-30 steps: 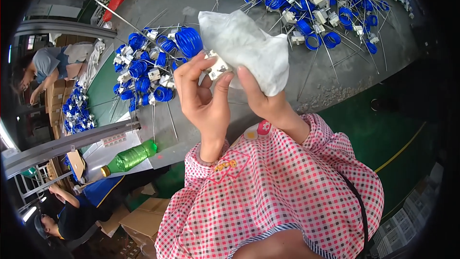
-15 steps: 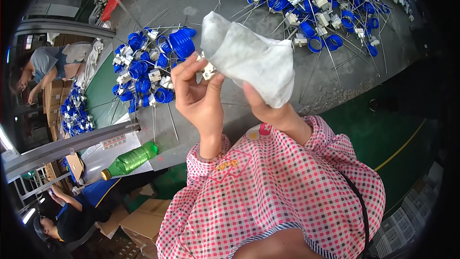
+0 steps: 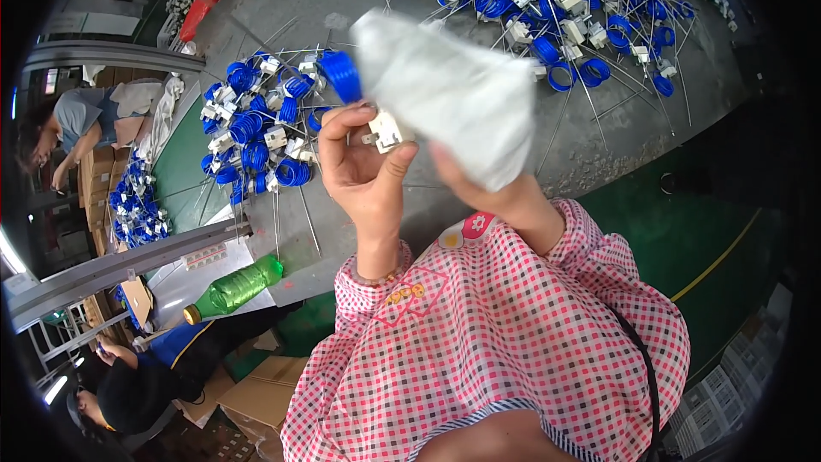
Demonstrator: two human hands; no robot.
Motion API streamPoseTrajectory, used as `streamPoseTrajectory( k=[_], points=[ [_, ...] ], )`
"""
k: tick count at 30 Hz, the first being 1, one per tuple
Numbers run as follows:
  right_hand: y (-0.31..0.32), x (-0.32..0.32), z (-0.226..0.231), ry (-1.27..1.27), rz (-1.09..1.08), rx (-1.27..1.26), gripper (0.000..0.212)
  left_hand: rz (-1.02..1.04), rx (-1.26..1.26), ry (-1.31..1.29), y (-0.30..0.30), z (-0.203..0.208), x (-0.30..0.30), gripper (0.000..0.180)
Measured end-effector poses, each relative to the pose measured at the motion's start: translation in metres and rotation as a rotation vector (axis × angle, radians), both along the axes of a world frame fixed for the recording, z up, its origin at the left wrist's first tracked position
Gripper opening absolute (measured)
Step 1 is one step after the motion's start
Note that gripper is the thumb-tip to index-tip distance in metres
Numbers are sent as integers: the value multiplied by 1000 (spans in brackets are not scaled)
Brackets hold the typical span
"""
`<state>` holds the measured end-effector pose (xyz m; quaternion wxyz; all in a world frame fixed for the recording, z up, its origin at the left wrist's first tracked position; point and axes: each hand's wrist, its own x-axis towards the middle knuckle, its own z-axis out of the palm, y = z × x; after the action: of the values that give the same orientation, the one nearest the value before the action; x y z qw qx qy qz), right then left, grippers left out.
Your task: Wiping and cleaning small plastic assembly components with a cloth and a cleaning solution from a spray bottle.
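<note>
My left hand [image 3: 369,162] pinches the white block [image 3: 389,133] of a capillary thermostat between thumb and fingers. Its coiled blue tube [image 3: 340,77] stands up beyond my fingertips. Close by on the right, my right hand [image 3: 487,184] is wrapped in a white cloth [image 3: 453,90] and grips it. The cloth is blurred by motion and hides most of that hand's fingers. Whether the cloth touches the thermostat I cannot tell.
A small pile of similar thermostats [image 3: 252,124] lies left of my hands on the grey table [image 3: 342,21]. A larger heap [image 3: 556,8] fills the far right, thin rods sticking out. A green bottle [image 3: 235,289] lies at the left edge. Two people are farther left.
My left hand has turned, so more of the white block shows. The cloth in my right hand has swung and spread slightly, and it is now blurred.
</note>
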<state>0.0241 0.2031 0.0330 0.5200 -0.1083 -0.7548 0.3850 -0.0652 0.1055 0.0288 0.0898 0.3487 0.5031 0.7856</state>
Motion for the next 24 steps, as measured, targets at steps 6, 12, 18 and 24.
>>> streamPoseTrajectory(
  k=[6,12,18,24],
  points=[
    [-2,-1,10,-16,122,289,25,85,7,-77,-1,-6,-8,45],
    [-1,11,-13,327,147,-1094,29,-65,245,-350,10,18,-13,53],
    [-8,1,-23,277,215,-1173,27,176,-220,163,30,-6,12,46],
    [2,5,-13,316,181,-1045,30,161,-446,214,25,-9,16,47]
  ],
)
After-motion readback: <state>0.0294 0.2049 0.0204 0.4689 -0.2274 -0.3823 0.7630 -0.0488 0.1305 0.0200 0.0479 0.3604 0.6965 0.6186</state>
